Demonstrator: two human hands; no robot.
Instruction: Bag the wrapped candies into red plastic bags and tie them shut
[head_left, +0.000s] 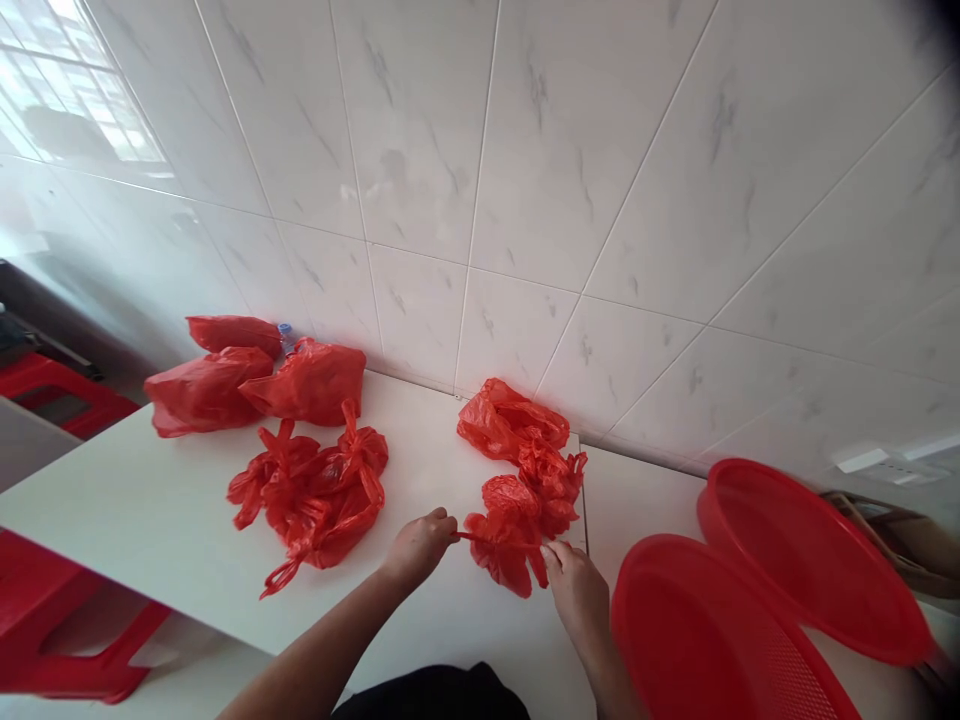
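Observation:
My left hand (420, 545) and my right hand (574, 585) each pinch an end of a red plastic bag (504, 545), stretching a twisted strip of it between them over the white table (150, 510). Just behind it lies a pile of crumpled red bags (525, 440). A second pile of knotted red bags (315, 490) rests to the left of my left hand.
Three fuller red bags (247, 385) lie at the back left by the tiled wall, with a small bottle cap (286, 335) showing among them. Two red plastic baskets (787, 590) stand at the right. Red stools (67, 640) sit at the left, below the table edge.

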